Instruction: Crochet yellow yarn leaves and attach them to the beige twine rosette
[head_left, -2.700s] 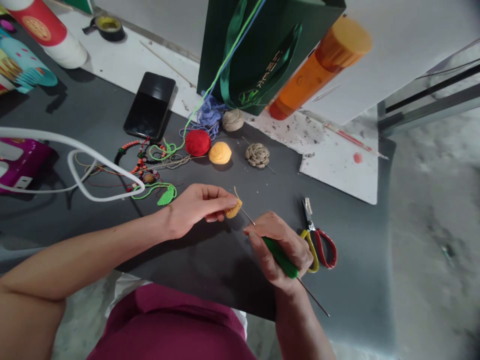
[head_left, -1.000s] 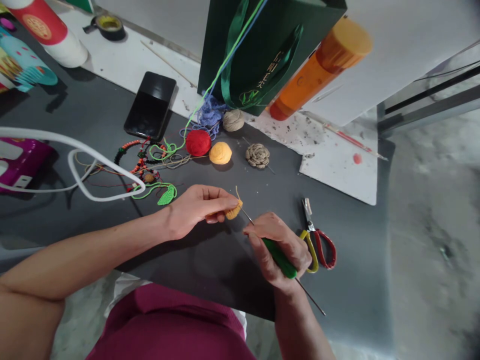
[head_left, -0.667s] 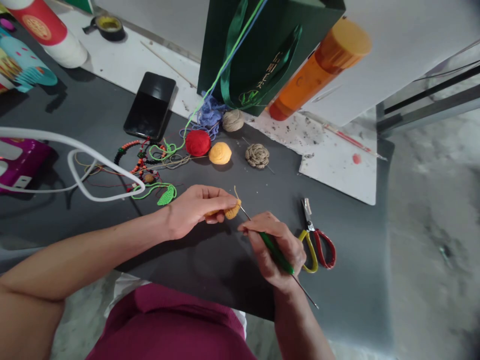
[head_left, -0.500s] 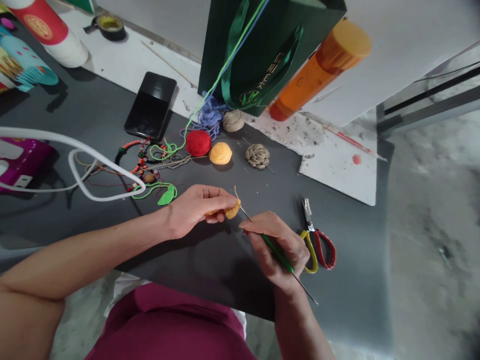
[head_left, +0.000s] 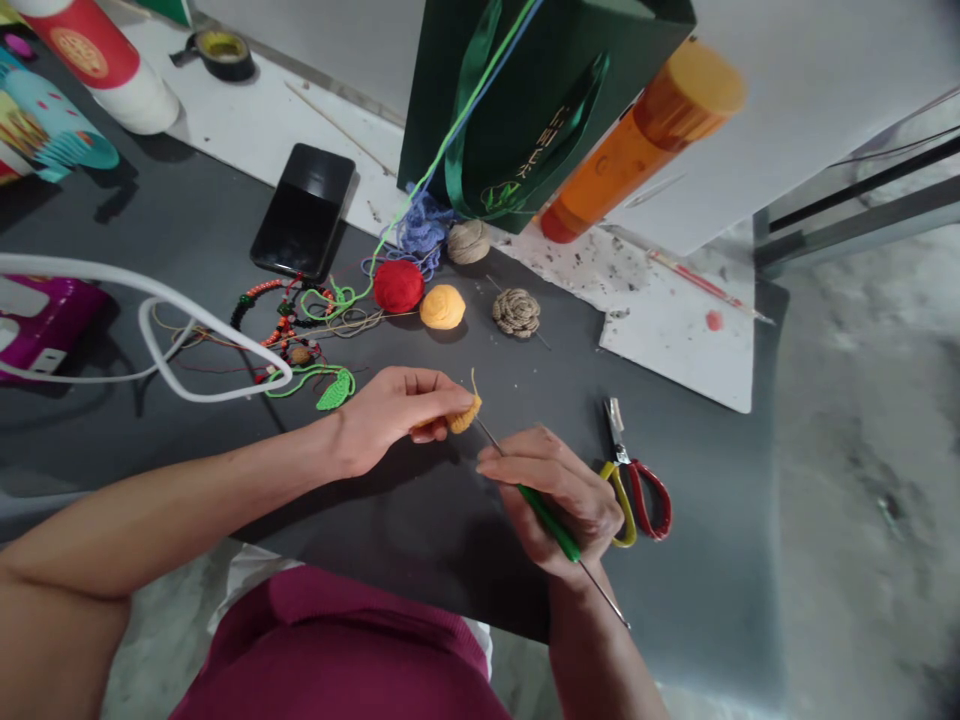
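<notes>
My left hand (head_left: 409, 412) pinches a small yellow crochet piece (head_left: 465, 414) between thumb and fingers, with a short yarn end sticking up from it. In my right hand (head_left: 559, 490) is a crochet hook (head_left: 551, 522) with a green handle, gripped like a pen. The hook's thin metal tip meets the crochet piece; whether it passes through a stitch I cannot tell. Beside my right hand lie scissors (head_left: 634, 485) with one yellow and one red handle. Beyond my hands sit a yellow yarn ball (head_left: 442, 307), a red yarn ball (head_left: 398, 287) and a beige crocheted rosette (head_left: 516, 313).
At the back stand a dark green paper bag (head_left: 525, 120) and an orange bottle (head_left: 630, 150). A black phone (head_left: 304, 210), beaded bracelets (head_left: 281, 325) and a green crocheted leaf (head_left: 335, 389) lie to the left. A white cable (head_left: 214, 395) loops above the table's left side.
My right hand has tilted slightly, and the back end of the hook has swung down and a little left. The left hand with the yellow crochet piece has barely moved.
</notes>
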